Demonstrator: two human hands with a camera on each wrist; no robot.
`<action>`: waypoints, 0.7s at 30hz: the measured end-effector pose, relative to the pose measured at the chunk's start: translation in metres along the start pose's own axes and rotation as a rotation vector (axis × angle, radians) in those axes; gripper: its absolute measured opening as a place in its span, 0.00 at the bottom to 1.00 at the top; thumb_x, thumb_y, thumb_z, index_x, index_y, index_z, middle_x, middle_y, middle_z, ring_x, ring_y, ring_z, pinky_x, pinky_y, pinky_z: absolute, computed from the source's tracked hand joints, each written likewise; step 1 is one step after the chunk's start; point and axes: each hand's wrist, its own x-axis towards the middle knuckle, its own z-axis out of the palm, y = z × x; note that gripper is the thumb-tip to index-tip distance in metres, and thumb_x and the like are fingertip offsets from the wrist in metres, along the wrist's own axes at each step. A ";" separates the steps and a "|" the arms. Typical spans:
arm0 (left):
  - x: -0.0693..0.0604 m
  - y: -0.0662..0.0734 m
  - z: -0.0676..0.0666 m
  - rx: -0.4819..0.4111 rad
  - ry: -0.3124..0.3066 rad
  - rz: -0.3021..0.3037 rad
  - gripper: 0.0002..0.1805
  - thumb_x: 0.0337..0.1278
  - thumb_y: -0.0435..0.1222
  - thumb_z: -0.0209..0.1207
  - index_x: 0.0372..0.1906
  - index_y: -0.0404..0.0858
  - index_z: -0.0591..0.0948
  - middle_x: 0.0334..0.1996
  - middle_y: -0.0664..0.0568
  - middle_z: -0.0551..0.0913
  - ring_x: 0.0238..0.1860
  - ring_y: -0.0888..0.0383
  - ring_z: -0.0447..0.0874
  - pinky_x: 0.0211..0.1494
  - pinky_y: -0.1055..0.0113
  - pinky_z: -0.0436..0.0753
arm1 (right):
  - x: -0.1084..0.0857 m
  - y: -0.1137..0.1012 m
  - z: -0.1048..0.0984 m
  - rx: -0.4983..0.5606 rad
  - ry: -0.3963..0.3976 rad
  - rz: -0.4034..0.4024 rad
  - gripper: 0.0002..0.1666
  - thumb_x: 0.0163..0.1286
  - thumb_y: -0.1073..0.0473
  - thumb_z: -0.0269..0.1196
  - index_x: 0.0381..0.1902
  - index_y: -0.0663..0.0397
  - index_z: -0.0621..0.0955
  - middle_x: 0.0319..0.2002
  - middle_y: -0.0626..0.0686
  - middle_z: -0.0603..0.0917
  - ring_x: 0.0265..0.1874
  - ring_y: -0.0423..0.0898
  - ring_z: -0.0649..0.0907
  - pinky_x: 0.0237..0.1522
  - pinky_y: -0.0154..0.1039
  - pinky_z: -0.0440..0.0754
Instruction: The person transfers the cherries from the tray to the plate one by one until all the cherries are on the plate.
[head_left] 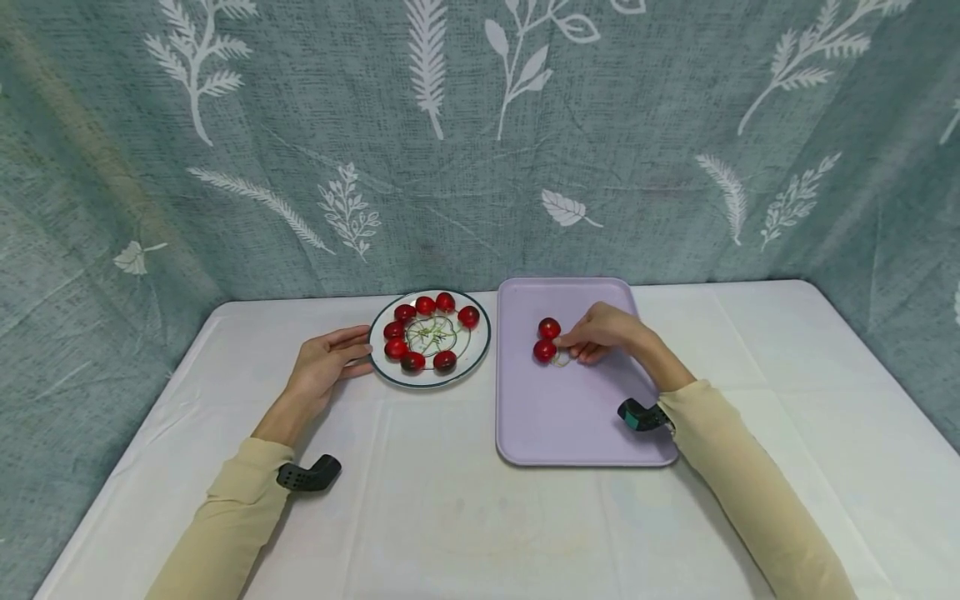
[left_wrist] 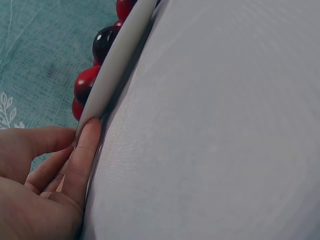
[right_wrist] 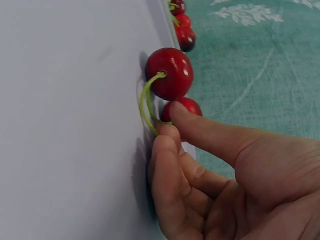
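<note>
My left hand point(head_left: 318, 367) holds the left rim of a white plate point(head_left: 474, 354) with a dark edge. In the left wrist view, the thumb and a finger point(left_wrist: 85, 155) pinch that rim. Several red cherries point(head_left: 445, 361) lie around the plate, their stems pointing to its middle. On the lilac tray point(head_left: 540, 425), my right hand point(head_left: 600, 333) is at two cherries lying close together. Its thumb and forefinger pinch a green stem point(right_wrist: 144, 107) beside the nearer cherry point(right_wrist: 170, 74). The farther cherry point(right_wrist: 190, 106) is partly hidden behind the thumb.
A white cloth point(head_left: 420, 500) covers the table under the plate and tray. Behind it hangs a green curtain point(head_left: 465, 208) with white leaf patterns. The tray stands just right of the plate. A dark wrist camera point(head_left: 311, 473) sits at the left cuff, another point(head_left: 641, 414) at the right.
</note>
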 end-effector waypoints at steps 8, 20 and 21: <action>0.000 -0.001 0.001 0.038 0.014 0.026 0.27 0.68 0.27 0.54 0.71 0.32 0.67 0.65 0.35 0.70 0.41 0.69 0.82 0.48 0.70 0.86 | 0.000 -0.008 0.009 -0.098 0.067 0.019 0.14 0.64 0.57 0.69 0.24 0.62 0.82 0.17 0.47 0.79 0.16 0.37 0.79 0.21 0.29 0.84; 0.000 -0.001 0.002 0.031 0.024 0.020 0.27 0.68 0.27 0.54 0.71 0.32 0.67 0.65 0.35 0.70 0.40 0.69 0.82 0.48 0.70 0.87 | -0.003 -0.010 0.006 -0.065 0.093 -0.050 0.14 0.65 0.61 0.65 0.21 0.64 0.81 0.18 0.50 0.81 0.18 0.39 0.80 0.24 0.31 0.86; 0.000 -0.001 0.002 0.032 0.025 0.018 0.27 0.68 0.27 0.54 0.71 0.32 0.67 0.65 0.35 0.70 0.41 0.69 0.82 0.48 0.70 0.87 | -0.004 -0.010 0.005 -0.067 0.103 -0.062 0.14 0.65 0.61 0.64 0.22 0.65 0.81 0.19 0.51 0.82 0.18 0.40 0.81 0.25 0.31 0.86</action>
